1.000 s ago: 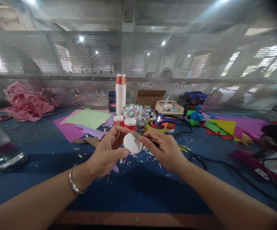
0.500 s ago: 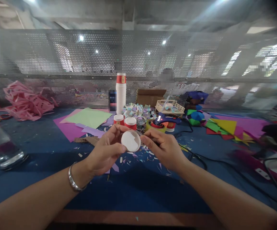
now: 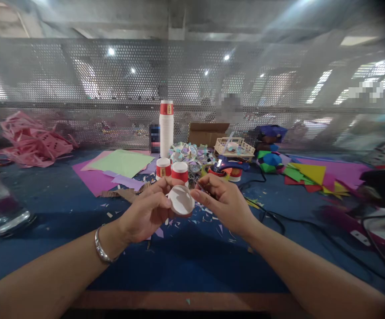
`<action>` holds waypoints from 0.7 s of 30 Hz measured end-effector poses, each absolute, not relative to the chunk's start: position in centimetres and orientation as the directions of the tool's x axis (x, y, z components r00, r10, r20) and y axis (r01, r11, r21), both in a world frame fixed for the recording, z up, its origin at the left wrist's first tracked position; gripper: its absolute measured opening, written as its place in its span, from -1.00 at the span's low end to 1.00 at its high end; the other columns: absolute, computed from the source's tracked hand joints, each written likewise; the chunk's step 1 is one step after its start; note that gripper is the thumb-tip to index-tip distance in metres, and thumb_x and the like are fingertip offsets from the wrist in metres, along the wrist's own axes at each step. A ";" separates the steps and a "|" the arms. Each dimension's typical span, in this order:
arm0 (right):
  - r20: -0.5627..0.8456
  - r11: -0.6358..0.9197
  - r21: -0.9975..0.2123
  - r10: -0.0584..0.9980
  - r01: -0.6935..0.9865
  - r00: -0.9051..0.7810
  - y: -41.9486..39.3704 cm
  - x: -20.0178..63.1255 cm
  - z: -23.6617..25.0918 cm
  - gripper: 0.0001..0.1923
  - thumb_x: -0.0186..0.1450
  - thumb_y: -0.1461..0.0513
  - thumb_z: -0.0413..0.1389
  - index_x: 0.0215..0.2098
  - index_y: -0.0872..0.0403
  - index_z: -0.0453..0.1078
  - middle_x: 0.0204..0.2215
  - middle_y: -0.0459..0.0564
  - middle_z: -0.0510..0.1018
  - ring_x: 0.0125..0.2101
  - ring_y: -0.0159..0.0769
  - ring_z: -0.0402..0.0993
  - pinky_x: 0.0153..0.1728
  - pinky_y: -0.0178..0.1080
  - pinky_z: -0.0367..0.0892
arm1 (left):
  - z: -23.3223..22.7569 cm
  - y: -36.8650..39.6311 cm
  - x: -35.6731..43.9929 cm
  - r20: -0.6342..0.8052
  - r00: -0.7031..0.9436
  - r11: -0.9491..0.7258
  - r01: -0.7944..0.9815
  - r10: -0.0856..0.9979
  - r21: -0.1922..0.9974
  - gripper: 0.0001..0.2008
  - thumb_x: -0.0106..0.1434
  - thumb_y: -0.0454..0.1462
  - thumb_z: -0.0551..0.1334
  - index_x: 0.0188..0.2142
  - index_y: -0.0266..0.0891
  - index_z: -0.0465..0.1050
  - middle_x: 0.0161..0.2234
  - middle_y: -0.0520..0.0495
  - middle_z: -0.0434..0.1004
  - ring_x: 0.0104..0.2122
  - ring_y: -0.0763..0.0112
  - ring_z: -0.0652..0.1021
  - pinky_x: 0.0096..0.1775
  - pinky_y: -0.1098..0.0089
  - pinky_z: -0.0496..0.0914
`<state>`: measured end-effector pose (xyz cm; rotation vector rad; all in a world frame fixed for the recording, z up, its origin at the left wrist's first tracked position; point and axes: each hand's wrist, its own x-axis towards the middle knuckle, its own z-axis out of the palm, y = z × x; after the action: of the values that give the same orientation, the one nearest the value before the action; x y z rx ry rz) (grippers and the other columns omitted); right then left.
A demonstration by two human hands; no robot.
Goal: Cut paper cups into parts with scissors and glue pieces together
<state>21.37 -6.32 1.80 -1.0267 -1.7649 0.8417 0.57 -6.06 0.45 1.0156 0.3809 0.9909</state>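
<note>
A white, round, shallow piece [image 3: 182,200], like the bottom of a paper cup, is pinched between the thumb and fingers of my left hand [image 3: 147,207]. Its hollow side tilts towards me. Close by on the right, my right hand [image 3: 224,201] has its fingers closed around a thin dark metal tool [image 3: 203,188]; most of it is hidden, so its kind is unclear. Just beyond both hands stand two red and white paper cups, a left one [image 3: 163,168] and a right one [image 3: 179,172].
A tall stack of paper cups [image 3: 166,133] rises behind. Coloured paper sheets [image 3: 122,160] lie left, with a clear container [image 3: 4,206] nearer. A blue glue gun [image 3: 229,165] rests on tape rolls, its black cable [image 3: 299,221] running right. Paper scraps litter the blue tabletop [image 3: 186,261].
The white round piece has turned in my left hand and tipped, so its inner hollow shows more. My right hand has shifted slightly left, and the dark tool now shows more clearly.
</note>
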 end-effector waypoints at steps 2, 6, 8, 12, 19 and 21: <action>0.356 0.424 -0.873 0.892 0.242 -0.278 -6.3 21.2 1.8 -0.70 0.30 0.01 0.24 -0.27 0.07 0.39 -0.44 -0.11 0.44 -0.47 -0.40 0.29 -0.47 -0.30 0.20 | 0.3 -5.9 0.6 0.153 0.550 0.180 -0.504 0.821 0.845 -0.63 0.01 -0.37 0.32 -0.13 -0.23 0.51 -0.18 -0.08 0.48 -0.24 0.34 0.51 -0.15 0.24 0.59; 0.351 0.420 -0.890 0.879 0.175 -0.322 -6.2 21.1 1.8 -0.74 0.33 0.05 0.22 -0.30 0.08 0.39 -0.45 -0.12 0.41 -0.47 -0.41 0.26 -0.48 -0.31 0.17 | 0.1 -5.8 0.7 0.152 0.571 0.206 -0.514 0.807 0.833 -0.61 0.04 -0.36 0.31 -0.08 -0.20 0.51 -0.16 -0.08 0.49 -0.23 0.33 0.52 -0.21 0.29 0.60; 0.346 0.415 -0.895 0.877 0.162 -0.333 -6.1 21.2 1.6 -0.75 0.35 0.06 0.20 -0.29 0.08 0.38 -0.45 -0.14 0.38 -0.48 -0.42 0.22 -0.48 -0.31 0.14 | 0.1 -5.7 0.7 0.147 0.573 0.219 -0.520 0.806 0.825 -0.60 0.05 -0.37 0.29 -0.06 -0.18 0.52 -0.16 -0.08 0.50 -0.23 0.32 0.53 -0.23 0.29 0.60; 0.355 0.436 -0.880 0.868 0.190 -0.347 -5.9 21.4 1.3 -0.77 0.40 0.08 0.15 -0.28 0.07 0.33 -0.47 -0.16 0.31 -0.48 -0.42 0.17 -0.48 -0.31 0.13 | 0.2 -5.7 0.7 0.116 0.572 0.261 -0.533 0.812 0.805 -0.62 0.04 -0.39 0.28 -0.10 -0.19 0.52 -0.19 -0.08 0.51 -0.26 0.33 0.52 -0.23 0.25 0.60; 0.410 0.520 -0.813 0.831 0.264 -0.376 -6.3 21.2 1.2 -0.77 0.46 0.11 0.06 -0.31 0.05 0.24 -0.49 -0.18 0.25 -0.49 -0.41 0.14 -0.47 -0.30 0.13 | 0.6 -5.7 0.7 0.067 0.584 0.316 -0.528 0.809 0.788 -0.65 -0.01 -0.37 0.31 -0.16 -0.24 0.50 -0.23 -0.09 0.51 -0.27 0.32 0.53 -0.25 0.27 0.60; 0.430 0.541 -0.797 0.821 0.270 -0.375 -6.4 21.2 1.3 -0.76 0.47 0.11 0.03 -0.34 0.04 0.23 -0.51 -0.19 0.24 -0.51 -0.42 0.13 -0.48 -0.30 0.12 | 0.8 -5.7 0.7 0.083 0.576 0.311 -0.550 0.813 0.775 -0.67 0.00 -0.37 0.30 -0.18 -0.23 0.48 -0.24 -0.07 0.52 -0.28 0.33 0.54 -0.26 0.29 0.59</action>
<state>21.20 -6.38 1.30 -0.8894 -1.9083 0.7990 0.70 -5.69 0.84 0.8600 0.3540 0.9243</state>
